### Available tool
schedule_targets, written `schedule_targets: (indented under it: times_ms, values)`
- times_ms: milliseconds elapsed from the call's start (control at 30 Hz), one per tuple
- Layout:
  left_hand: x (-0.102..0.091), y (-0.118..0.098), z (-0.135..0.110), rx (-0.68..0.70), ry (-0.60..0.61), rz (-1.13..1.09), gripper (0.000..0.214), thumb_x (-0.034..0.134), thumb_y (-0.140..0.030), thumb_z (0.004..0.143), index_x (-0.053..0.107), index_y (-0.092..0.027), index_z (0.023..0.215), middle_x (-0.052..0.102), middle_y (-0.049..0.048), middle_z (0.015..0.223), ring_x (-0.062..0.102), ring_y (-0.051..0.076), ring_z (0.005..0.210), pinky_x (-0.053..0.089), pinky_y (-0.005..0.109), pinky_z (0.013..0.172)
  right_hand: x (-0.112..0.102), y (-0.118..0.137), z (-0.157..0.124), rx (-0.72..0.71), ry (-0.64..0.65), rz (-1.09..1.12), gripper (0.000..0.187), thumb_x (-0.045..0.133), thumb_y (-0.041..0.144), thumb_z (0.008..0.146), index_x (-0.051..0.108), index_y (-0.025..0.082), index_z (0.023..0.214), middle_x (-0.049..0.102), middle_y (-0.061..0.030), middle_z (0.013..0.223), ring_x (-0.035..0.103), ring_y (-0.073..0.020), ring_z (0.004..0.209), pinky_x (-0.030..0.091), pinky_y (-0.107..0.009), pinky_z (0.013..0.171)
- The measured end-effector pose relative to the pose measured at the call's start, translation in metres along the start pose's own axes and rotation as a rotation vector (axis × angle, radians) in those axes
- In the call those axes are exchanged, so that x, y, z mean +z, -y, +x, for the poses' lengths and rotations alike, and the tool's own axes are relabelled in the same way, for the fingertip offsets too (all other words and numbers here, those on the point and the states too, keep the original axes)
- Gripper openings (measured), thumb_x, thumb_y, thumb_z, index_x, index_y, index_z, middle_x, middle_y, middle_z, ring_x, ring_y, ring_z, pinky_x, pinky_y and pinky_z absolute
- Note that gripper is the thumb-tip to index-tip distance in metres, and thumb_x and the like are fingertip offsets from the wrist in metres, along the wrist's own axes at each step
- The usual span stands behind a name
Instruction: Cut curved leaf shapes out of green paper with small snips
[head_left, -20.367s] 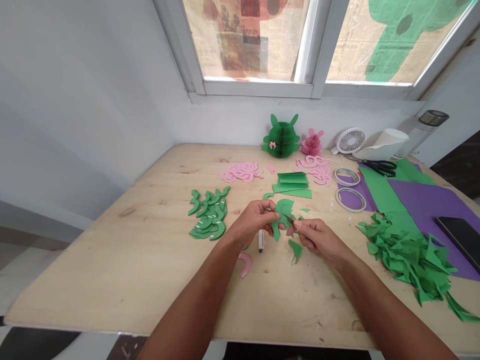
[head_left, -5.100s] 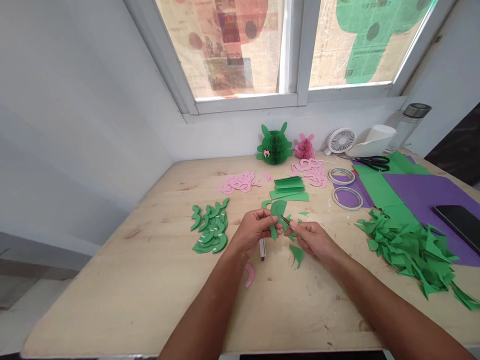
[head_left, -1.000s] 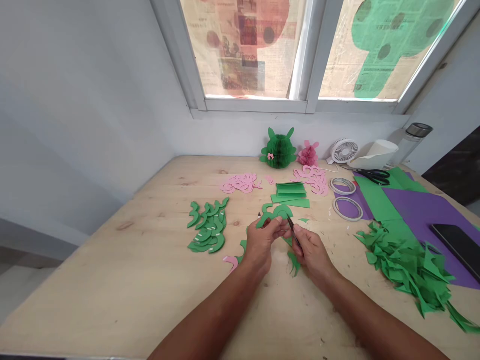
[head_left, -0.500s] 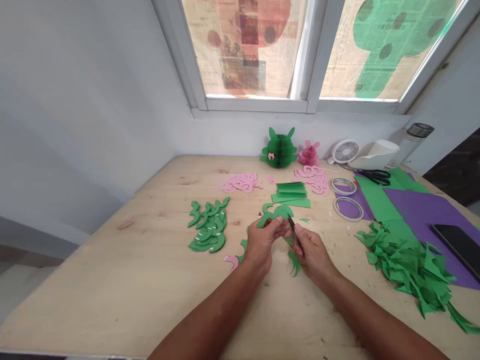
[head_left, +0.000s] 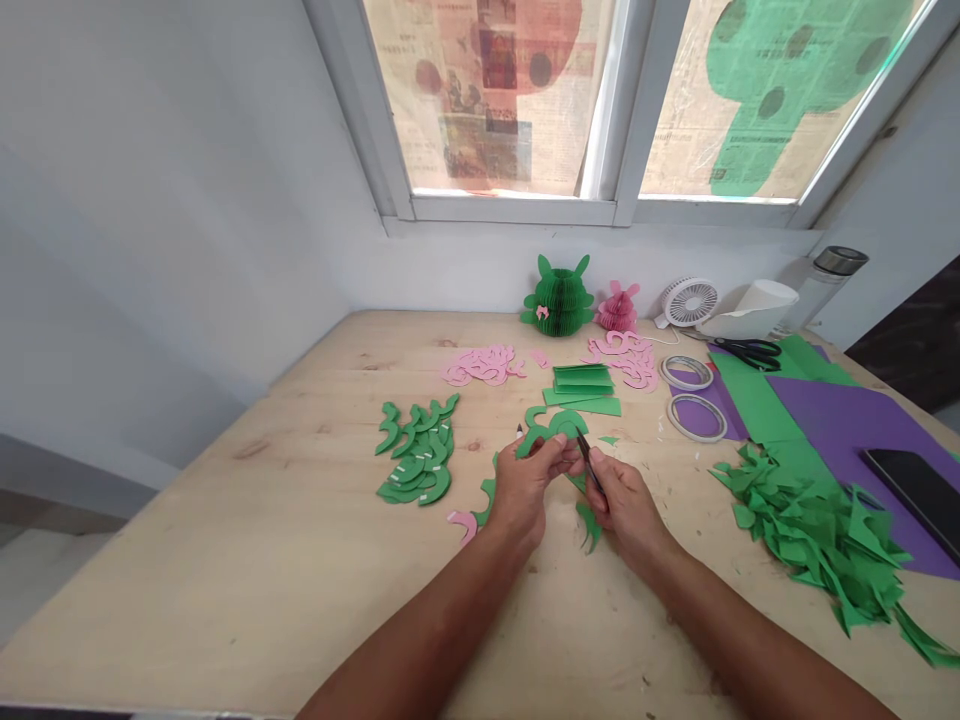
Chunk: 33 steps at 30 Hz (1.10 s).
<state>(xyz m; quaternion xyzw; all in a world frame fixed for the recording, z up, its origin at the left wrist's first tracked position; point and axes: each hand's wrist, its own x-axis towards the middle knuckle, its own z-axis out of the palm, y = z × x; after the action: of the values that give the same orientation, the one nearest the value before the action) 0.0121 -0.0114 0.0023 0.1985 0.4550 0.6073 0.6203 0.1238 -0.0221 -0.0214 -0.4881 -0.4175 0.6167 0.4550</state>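
My left hand (head_left: 529,478) is closed, pinching a curved green paper cutout (head_left: 568,424) between thumb and fingers. In my right hand (head_left: 624,500) is a pair of small dark scissors (head_left: 588,458), gripped with the blades pointing up and toward the paper. The tips lie right at the cutout's right side. The handles are mostly hidden by my fingers. Under my right hand hangs a thin curved green paper scrap (head_left: 589,528). Beside my left wrist lie a pink curved paper piece (head_left: 465,521) and more green paper, partly covered.
Left of my hands is a stack of green paper cutouts (head_left: 420,455). Green scraps (head_left: 817,530) heap at the right near a phone (head_left: 919,495). Tape rolls (head_left: 697,417), black scissors (head_left: 754,353), folded green strips (head_left: 583,380) and a green paper figure (head_left: 560,300) stand farther back.
Almost nothing differs. Both hands stay in place with the cutout and the scissors, apart from a very slight shift of the left hand.
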Motion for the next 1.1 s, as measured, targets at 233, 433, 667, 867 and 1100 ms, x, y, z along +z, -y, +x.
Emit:
schedule_targets:
  times_ms: [233,433,667,867,1100]
  values:
    - [-0.0010,0.0014,0.0002,0.003,0.015,-0.011,0.023,0.076,-0.024,0.054,0.064,-0.010,0.067,0.066,0.0062,0.065,0.064,0.017,0.062,0.053,0.035,0.071,0.0008,0.0011,-0.0010,0.000,-0.012,-0.004,0.046,0.053,0.060,0.074,0.055,0.015,0.071,0.033,0.0092,0.039,0.020,-0.0041,0.032,0.011,-0.019,0.033]
    - [-0.0022,0.0027,0.0009,-0.001,0.027,-0.013,0.023,0.076,-0.025,0.055,0.065,-0.011,0.068,0.067,0.0070,0.068,0.064,0.017,0.063,0.053,0.035,0.073,0.0013,0.0022,-0.0012,-0.006,-0.012,-0.007,0.045,0.053,0.060,0.075,0.056,0.015,0.071,0.033,0.0092,0.039,0.021,-0.0041,0.032,0.011,-0.019,0.033]
    - [-0.0031,0.0028,0.0002,0.009,0.046,-0.009,0.024,0.076,-0.027,0.055,0.064,-0.010,0.068,0.067,0.0068,0.067,0.064,0.018,0.063,0.052,0.036,0.074,0.0007,0.0003,0.0002,-0.022,-0.018,-0.036,0.046,0.052,0.061,0.075,0.055,0.015,0.070,0.034,0.0086,0.039,0.022,-0.0047,0.032,0.013,-0.019,0.033]
    - [-0.0028,0.0024,-0.0003,0.008,0.050,-0.017,0.023,0.076,-0.027,0.056,0.065,-0.010,0.068,0.068,0.0072,0.068,0.064,0.018,0.063,0.052,0.036,0.074,-0.0003,-0.0013,0.0003,-0.017,-0.011,-0.019,0.046,0.052,0.060,0.075,0.055,0.015,0.071,0.034,0.0083,0.040,0.022,-0.0047,0.033,0.013,-0.019,0.033]
    - [-0.0025,0.0023,0.0007,-0.003,0.042,-0.021,0.025,0.077,-0.027,0.054,0.065,-0.011,0.068,0.068,0.0073,0.067,0.065,0.018,0.062,0.052,0.037,0.073,-0.0003,-0.0010,0.0003,-0.014,-0.017,-0.020,0.046,0.052,0.061,0.074,0.055,0.015,0.072,0.034,0.0086,0.039,0.022,-0.0052,0.033,0.014,-0.019,0.033]
